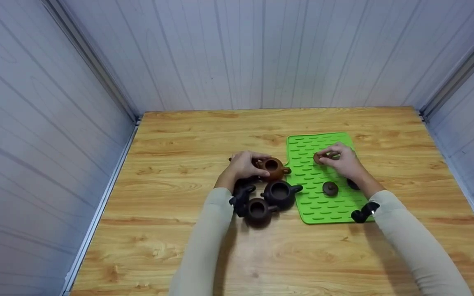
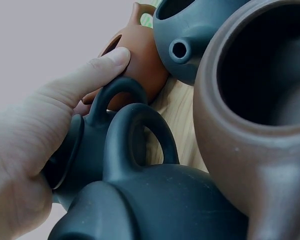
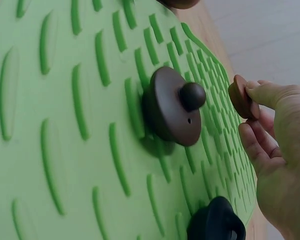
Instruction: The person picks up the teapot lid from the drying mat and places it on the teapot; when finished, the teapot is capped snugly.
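Observation:
My left hand [image 1: 243,165] grips a small orange-brown teapot [image 1: 277,174] by its side; its top is uncovered. In the left wrist view the thumb presses near the rim, and the other fingers are hidden behind the pots. Over the green mat [image 1: 311,209], my right hand [image 1: 346,162] pinches an orange-brown teapot lid [image 3: 241,97] between thumb and fingers, close above the mat's far part. A dark brown lid [image 3: 172,107] with a round knob lies on the mat nearer to me. Beside it, partly under the right wrist, is a black lid [image 3: 216,222].
Close to the held teapot stand a lidless black teapot [image 1: 280,195] and a lidless brown teapot [image 1: 258,213]. Two more black teapots, one in front [image 2: 175,200] and one behind [image 2: 102,137], sit under the left forearm. Walls border the wooden table [image 1: 171,164] at back and sides.

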A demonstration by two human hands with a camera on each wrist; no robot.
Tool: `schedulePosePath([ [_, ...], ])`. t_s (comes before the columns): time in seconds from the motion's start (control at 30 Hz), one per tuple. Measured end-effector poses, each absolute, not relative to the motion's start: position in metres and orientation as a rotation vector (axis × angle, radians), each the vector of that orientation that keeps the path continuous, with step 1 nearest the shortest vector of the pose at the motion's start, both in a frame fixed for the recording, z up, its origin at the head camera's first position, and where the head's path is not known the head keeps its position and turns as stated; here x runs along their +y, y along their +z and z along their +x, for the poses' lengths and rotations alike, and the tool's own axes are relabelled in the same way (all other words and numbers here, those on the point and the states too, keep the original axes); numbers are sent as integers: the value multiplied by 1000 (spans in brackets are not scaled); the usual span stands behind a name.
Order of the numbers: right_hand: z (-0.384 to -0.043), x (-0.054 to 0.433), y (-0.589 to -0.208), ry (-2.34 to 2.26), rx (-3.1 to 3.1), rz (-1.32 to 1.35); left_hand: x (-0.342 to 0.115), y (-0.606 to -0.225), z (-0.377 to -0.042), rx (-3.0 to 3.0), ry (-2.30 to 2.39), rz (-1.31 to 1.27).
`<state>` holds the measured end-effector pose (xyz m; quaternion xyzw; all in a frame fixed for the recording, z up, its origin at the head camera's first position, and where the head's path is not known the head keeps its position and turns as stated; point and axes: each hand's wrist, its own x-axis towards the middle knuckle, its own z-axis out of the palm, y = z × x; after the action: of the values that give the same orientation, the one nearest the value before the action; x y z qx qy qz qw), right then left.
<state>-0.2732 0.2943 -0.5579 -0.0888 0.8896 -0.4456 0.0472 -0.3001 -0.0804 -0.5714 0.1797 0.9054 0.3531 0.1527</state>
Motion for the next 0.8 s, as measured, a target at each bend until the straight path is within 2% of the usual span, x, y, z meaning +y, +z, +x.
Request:
schedulePosePath([
  [0.1, -274, 288, -559, -1359, 2715, -316, -82, -585, -306, 2633, 993, 541],
  [0.43, -276, 264, -550, -1391, 2681, -408, -78, -553, -290, 2612, 971, 527],
  [0.7, -277, 247, -539, -1397, 2662, -438, -78, -556, -291, 2617, 977, 519],
  [0.8, -278, 240, -537, -1408, 2669, -470, -80, -573, -302, 2611, 999, 517],
])
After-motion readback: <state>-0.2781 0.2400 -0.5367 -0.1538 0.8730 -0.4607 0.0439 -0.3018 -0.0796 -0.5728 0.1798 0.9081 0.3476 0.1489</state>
